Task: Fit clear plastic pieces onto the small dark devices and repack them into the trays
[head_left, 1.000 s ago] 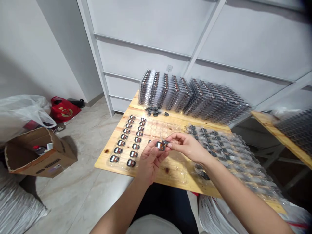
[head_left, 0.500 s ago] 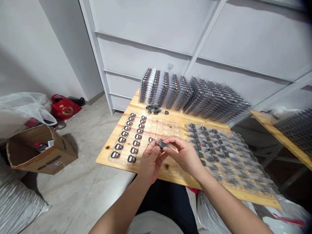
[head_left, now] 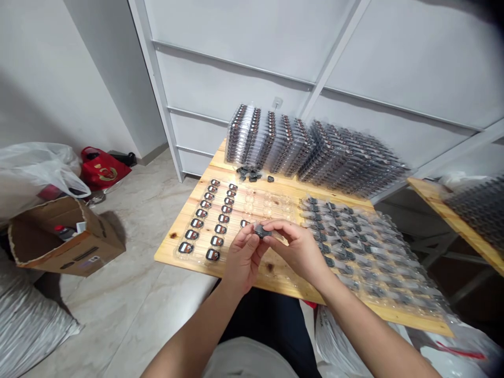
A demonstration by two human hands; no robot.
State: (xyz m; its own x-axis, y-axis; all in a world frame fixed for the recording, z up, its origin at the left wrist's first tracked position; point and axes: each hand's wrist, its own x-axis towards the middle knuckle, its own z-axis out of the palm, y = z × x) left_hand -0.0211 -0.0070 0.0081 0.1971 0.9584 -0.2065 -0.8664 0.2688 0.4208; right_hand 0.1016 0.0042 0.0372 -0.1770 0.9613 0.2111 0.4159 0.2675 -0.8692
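Between my fingertips is a small dark oval device [head_left: 261, 231], its kind not clear at this size. My left hand [head_left: 244, 257] pinches it from the left, and my right hand [head_left: 300, 252] grips its right side. Both hands are over a clear plastic tray [head_left: 255, 206]. Two columns of dark oval pieces with white-and-brown faces [head_left: 213, 254] fill the tray's left part, and one more such piece [head_left: 244, 223] sits just beyond my left fingers. A little heap of loose dark pieces [head_left: 249, 174] lies behind the tray.
Right of my hands, another tray [head_left: 346, 247] carries dark pieces with translucent strips. Stacked filled trays [head_left: 283, 144] line the back of the wooden table [head_left: 169, 249]. On the floor to the left stand a cardboard box [head_left: 74, 257] and a red bag [head_left: 103, 170]. A second table [head_left: 457, 210] is at far right.
The view has shifted slightly. Both hands keep nearly the same grip on the dark oval device; nothing else has visibly moved.
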